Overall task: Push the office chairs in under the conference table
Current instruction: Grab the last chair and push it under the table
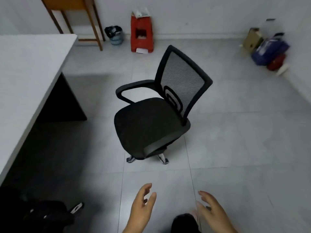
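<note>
A black office chair [148, 121] with a mesh back stands on the tiled floor, well out from the white conference table [25, 78] at the left. Its seat faces me and slightly left; its back is toward the far right. My left hand [143, 207] and my right hand [212, 211] hover low in the frame, fingers spread, holding nothing, a short way in front of the chair and not touching it. The base of a second black chair [50, 214] shows at the bottom left, under the table's near edge.
A wooden stand [94, 22], a small bin [116, 36] and a red plastic stool [142, 34] line the far wall. Boxes and bags [267, 49] lie in the right corner. The table's dark leg panel [67, 103] stands left of the chair.
</note>
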